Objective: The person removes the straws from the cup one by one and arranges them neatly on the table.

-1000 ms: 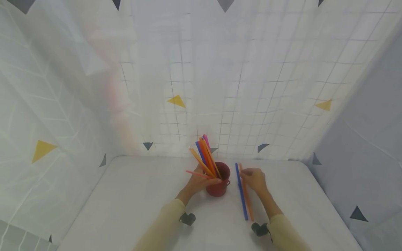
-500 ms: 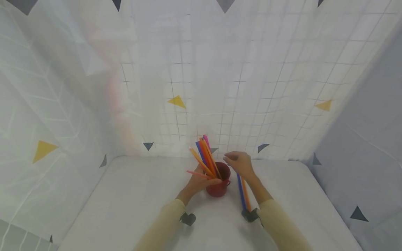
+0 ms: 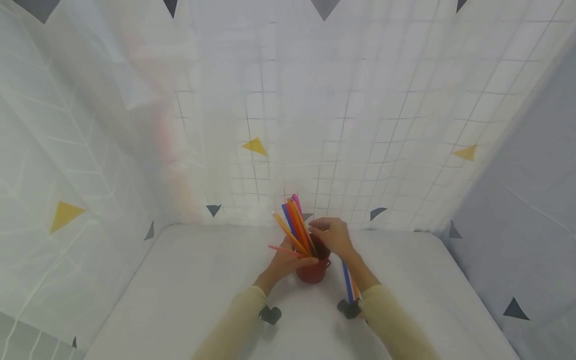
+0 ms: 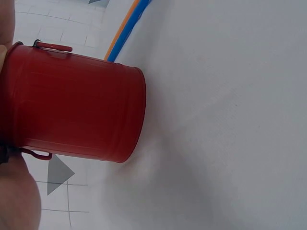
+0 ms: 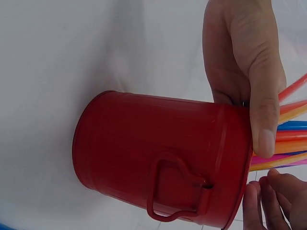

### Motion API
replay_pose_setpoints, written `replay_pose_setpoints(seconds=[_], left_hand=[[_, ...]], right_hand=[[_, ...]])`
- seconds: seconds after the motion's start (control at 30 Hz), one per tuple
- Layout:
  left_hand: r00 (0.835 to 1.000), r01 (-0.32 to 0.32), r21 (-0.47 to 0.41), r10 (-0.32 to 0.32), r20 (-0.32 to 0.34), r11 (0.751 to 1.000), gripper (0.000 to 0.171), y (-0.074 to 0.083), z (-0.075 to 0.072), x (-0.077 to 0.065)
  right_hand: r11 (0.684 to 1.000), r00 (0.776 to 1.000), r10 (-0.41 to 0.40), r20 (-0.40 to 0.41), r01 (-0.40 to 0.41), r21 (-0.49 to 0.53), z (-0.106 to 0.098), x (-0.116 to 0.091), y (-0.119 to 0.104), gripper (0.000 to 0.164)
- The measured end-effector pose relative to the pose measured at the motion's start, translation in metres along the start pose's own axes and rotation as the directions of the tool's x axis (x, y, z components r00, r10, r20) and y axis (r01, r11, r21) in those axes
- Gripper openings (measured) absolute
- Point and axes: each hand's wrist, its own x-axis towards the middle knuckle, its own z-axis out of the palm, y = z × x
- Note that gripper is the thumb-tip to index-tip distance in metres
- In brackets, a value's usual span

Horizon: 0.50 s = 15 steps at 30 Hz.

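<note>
A small red metal bucket (image 3: 311, 274) with side handles holds a bundle of coloured drinking straws (image 3: 296, 225), leaning out to the left. My left hand (image 3: 285, 261) grips the bucket at its rim, and the thumb lies across the rim in front of the straws in the right wrist view. Over the opposite side of the rim is my right hand (image 3: 334, 236). Its fingers (image 5: 268, 201) are loosely bent beside the straws, with nothing visible between them. A blue straw (image 3: 347, 280) and an orange straw (image 3: 356, 290) lie on the table, partly hidden by the right forearm.
The white table (image 3: 193, 285) has rounded far corners. Behind it hangs a pale curtain (image 3: 288, 115) with grid lines and triangle prints. Similar sheets enclose the left and right sides.
My right hand has left the orange straw on the table and moved left over the bucket's rim. The left hand keeps its grip in the same place.
</note>
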Motion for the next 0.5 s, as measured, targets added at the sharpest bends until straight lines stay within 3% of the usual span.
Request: replay_pose_setpoints(seconds=[0.5], left_hand=[[0.999, -0.035, -0.014, 0.035, 0.012, 0.999, 0.082, 0.001, -0.001, -0.001]], right_hand=[[0.998, 0.998, 0.055, 0.012, -0.055, -0.041, 0.013, 0.003, 0.004, 0.025]])
